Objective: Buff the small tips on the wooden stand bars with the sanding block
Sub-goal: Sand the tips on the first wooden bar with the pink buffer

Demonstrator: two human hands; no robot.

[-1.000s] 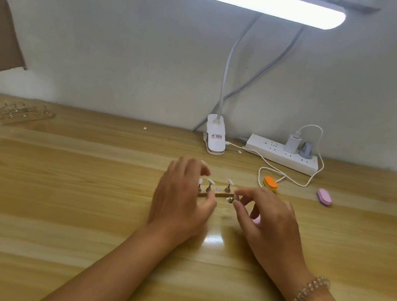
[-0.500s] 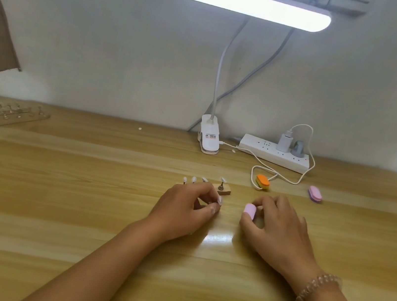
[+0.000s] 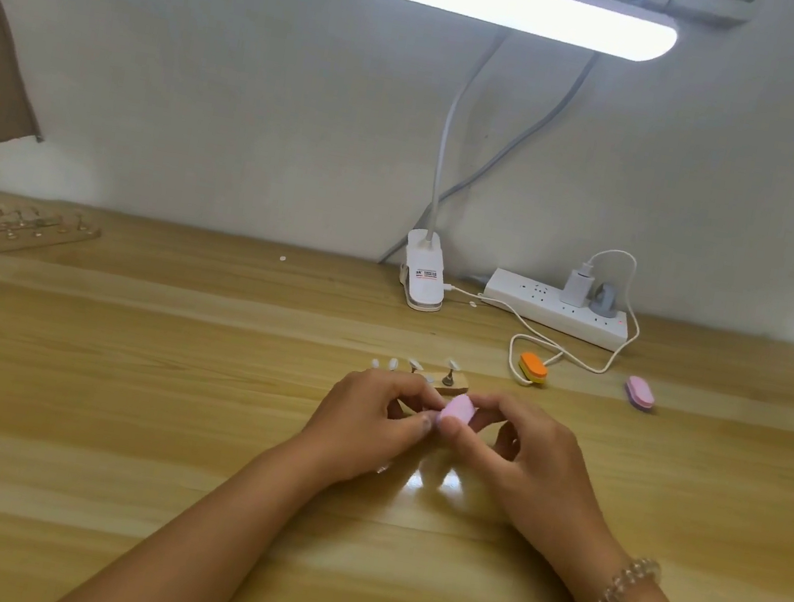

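My left hand (image 3: 365, 420) is curled over the near-left end of the short pale wooden stand bar (image 3: 454, 389) and grips it against the light wooden counter (image 3: 107, 411). The bar's long axis runs left to right across me. Its small white tips (image 3: 413, 364) stand in a row along it, just beyond my left knuckles, and only the bar's right end shows bare. Just on the near side of that right end, touching my left fingertips, is the small pink oval sanding block (image 3: 457, 409), pinched between the thumb and forefinger of my right hand (image 3: 526, 456). So the tips lie up and left of the block, and I judge the right hand the one to reach them. Well right of the bar lie an orange oval block (image 3: 532, 367) and a lilac oval block (image 3: 639, 392).
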